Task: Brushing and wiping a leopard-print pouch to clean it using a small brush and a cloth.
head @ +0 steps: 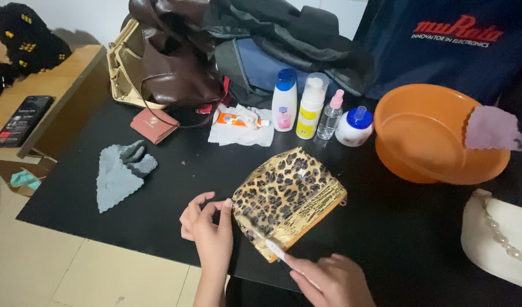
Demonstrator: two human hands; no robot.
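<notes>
A leopard-print pouch [286, 193] lies flat on the black table [175, 182] in front of me. My left hand [207, 227] rests at its left edge, fingertips touching the corner. My right hand [329, 281] holds a white toothbrush [266, 241] by its handle, the bristle end lying on the pouch's lower left part.
Behind the pouch stand a white-and-blue bottle [285, 100], a yellow-labelled bottle [311, 108], a small clear spray bottle [330, 116] and a round jar [354, 127]. An orange basin [431, 136] sits at right, a grey cloth [120, 173] at left, brown bags [170, 62] behind, a phone [22, 120] on a wooden shelf.
</notes>
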